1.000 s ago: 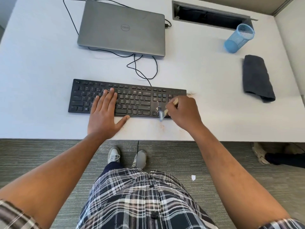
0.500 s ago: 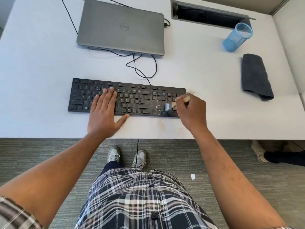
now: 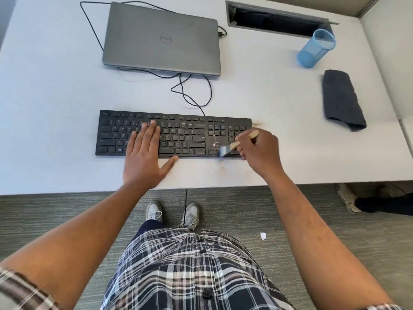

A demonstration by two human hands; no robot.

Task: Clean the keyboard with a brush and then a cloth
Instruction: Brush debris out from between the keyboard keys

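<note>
Black keyboard [image 3: 178, 135], pale dust streak by number pad, brush [image 3: 237, 144] there

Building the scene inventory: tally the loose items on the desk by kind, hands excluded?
Keyboard: 1
Brush (held in the right hand): 1
Folded dark cloth: 1
Closed laptop: 1
Blue mesh cup: 1
Total: 5

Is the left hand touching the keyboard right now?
Touching. The head view shows the left hand lying flat on the keyboard, fingers spread over the keys, no gap visible.
</note>
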